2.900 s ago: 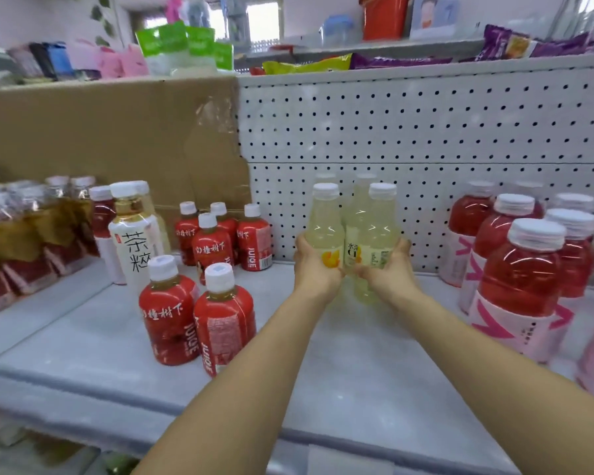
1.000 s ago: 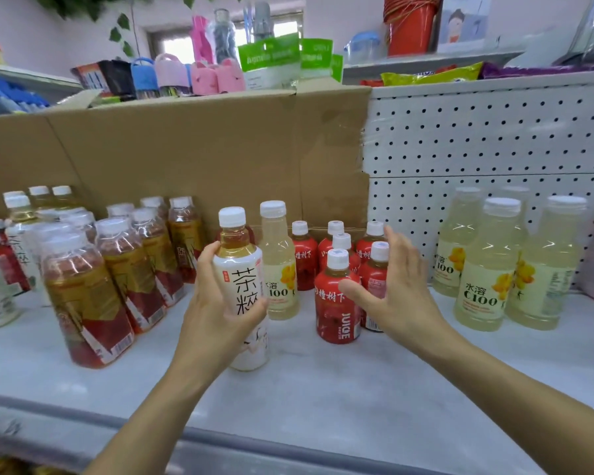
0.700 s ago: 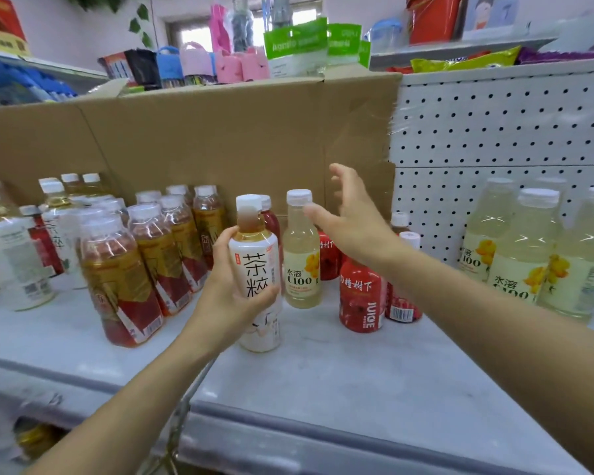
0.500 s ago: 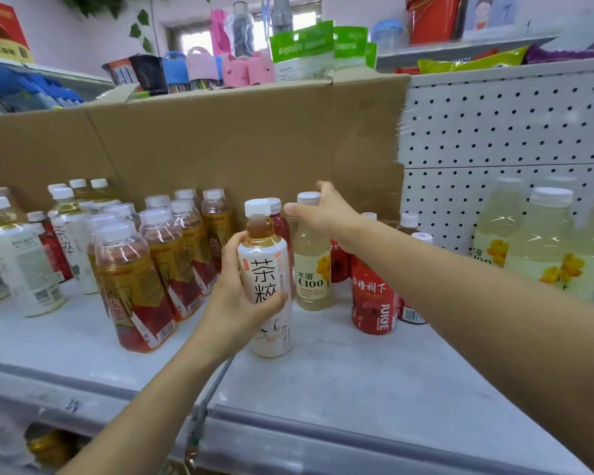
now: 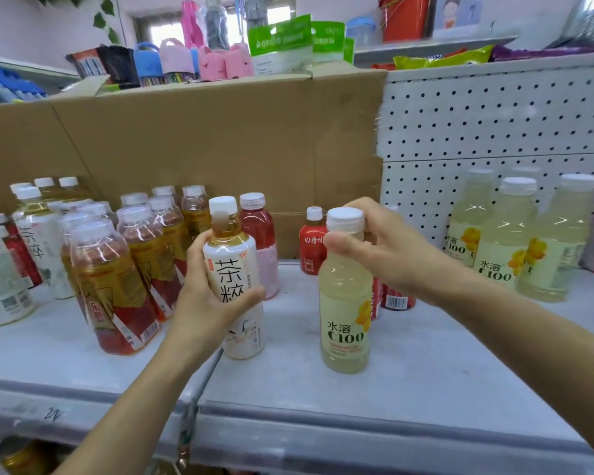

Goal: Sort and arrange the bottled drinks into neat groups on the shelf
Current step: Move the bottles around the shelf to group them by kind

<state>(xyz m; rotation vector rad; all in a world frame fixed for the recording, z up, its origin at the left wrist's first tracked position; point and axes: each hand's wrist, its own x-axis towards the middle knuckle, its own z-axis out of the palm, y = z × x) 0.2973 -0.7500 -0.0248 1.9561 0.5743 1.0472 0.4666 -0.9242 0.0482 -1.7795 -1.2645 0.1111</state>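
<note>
Pale shelf (image 5: 426, 371) before a cardboard wall (image 5: 220, 138) and a white pegboard (image 5: 494, 125); I judge the sorting about half done.
Your left hand (image 5: 203, 303) grips the white tea bottle (image 5: 230, 275) at centre, and your right hand (image 5: 391, 255) pinches the neck of a lone C100 bottle (image 5: 345, 320) at lower centre. The amber teas (image 5: 117, 279) at left and the C100 group (image 5: 504, 241) at right already stand together; your two bottles, the red bottle (image 5: 259, 231) behind and the small red juices (image 5: 312, 245) have no group yet.
</note>
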